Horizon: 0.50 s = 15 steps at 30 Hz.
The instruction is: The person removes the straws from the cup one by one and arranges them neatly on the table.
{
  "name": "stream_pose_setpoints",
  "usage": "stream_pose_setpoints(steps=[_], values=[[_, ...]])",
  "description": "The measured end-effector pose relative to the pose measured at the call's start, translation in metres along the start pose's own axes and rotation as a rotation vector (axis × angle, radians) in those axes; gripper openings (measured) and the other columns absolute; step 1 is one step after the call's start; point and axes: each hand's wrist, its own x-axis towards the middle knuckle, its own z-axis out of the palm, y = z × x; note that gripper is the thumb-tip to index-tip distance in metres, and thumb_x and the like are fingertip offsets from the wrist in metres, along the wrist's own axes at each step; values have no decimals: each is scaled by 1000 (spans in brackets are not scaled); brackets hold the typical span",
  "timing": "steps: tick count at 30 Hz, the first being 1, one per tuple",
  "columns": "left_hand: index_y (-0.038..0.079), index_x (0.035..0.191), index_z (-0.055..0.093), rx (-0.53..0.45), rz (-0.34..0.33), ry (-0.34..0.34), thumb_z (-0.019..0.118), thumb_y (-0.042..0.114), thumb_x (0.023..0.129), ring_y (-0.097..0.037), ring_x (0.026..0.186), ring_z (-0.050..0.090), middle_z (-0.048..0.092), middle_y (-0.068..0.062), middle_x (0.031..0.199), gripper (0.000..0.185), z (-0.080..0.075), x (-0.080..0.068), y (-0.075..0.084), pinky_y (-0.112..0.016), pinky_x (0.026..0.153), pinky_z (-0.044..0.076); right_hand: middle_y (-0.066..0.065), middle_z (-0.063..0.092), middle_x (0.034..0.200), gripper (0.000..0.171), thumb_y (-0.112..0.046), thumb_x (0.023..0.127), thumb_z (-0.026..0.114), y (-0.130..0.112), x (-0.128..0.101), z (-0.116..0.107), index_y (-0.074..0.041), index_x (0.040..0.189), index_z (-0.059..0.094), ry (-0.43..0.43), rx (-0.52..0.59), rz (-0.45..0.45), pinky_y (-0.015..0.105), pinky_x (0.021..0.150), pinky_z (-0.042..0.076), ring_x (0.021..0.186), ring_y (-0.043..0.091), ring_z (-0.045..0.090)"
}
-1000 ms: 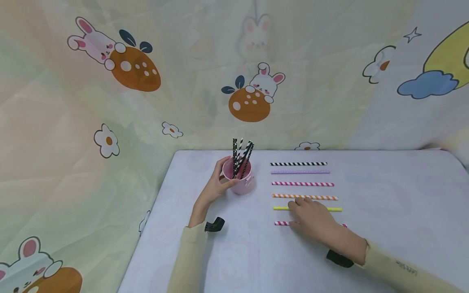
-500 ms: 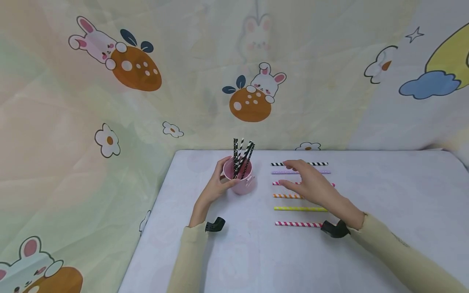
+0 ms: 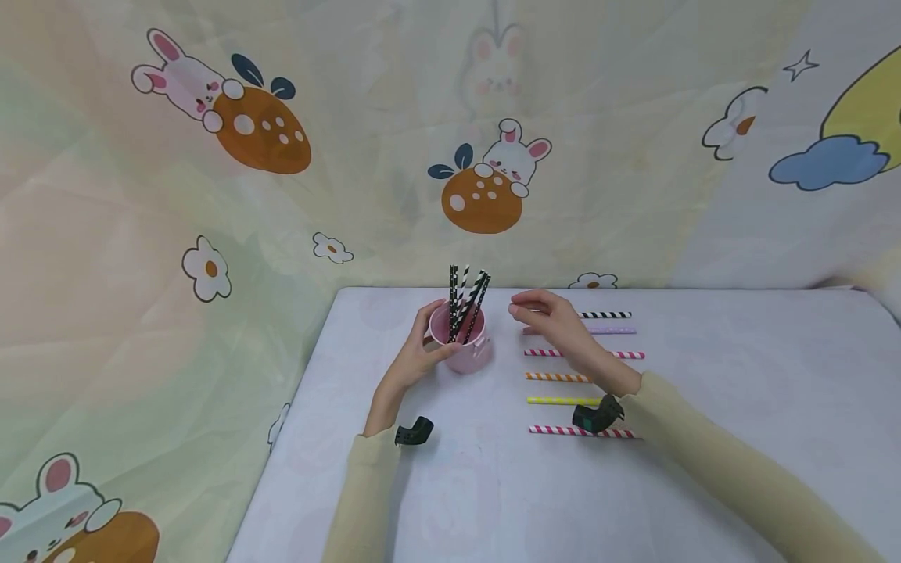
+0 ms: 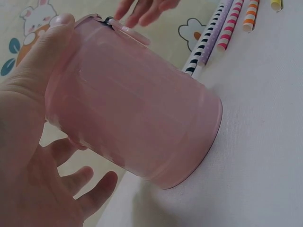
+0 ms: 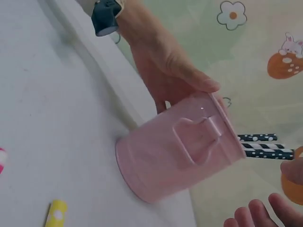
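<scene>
My left hand (image 3: 411,358) holds a pink cup (image 3: 470,361) near its rim, thumb on the near side and fingers around the far side. Several black-and-white paper straws (image 3: 468,305), some dotted and some striped, stand in it, leaning apart. In the left wrist view the cup (image 4: 137,104) hides where they enter. My right hand (image 3: 563,328) hovers right of the cup with nothing in it, fingers loosely bent. It covers the left ends of a black-striped straw (image 3: 605,315) and a purple straw (image 3: 612,331). The right wrist view shows its fingertips (image 5: 258,210) close to the straw tops.
Below those two lie a pink-striped straw (image 3: 540,353), an orange-striped straw (image 3: 552,377), a yellow straw (image 3: 556,400) and a red-striped straw (image 3: 552,430), in rows on the white table (image 3: 464,500). A printed cloth (image 3: 380,156) hangs behind the table's back edge.
My right hand has gone from over the yellow straw, up across the rows, then left toward the cup. My left hand and the cup have stayed in place.
</scene>
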Motion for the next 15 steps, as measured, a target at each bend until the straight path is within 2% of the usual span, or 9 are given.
stream_pose_setpoints(steps=[5,9,15], values=[[10,157,23,3,10,7,75,9,89,-36,146,35,33,-16,160,86,0,0,0,-58,115,35,11,63,132,45,-33,97,68,0,14,18,-7,132,58,-9,31,1,50,104,52,123,30,60],[10,157,23,-2,12,11,74,8,90,-35,145,35,34,-15,159,85,0,0,1,-58,116,35,12,61,133,41,-29,97,67,-4,20,31,-6,131,59,-3,43,-20,53,104,51,121,30,60],[6,157,21,3,31,-2,72,6,90,-39,145,35,32,-19,159,84,0,0,1,-61,115,34,14,62,131,35,-25,97,67,-7,27,43,-5,126,61,14,49,-17,52,103,52,118,28,61]])
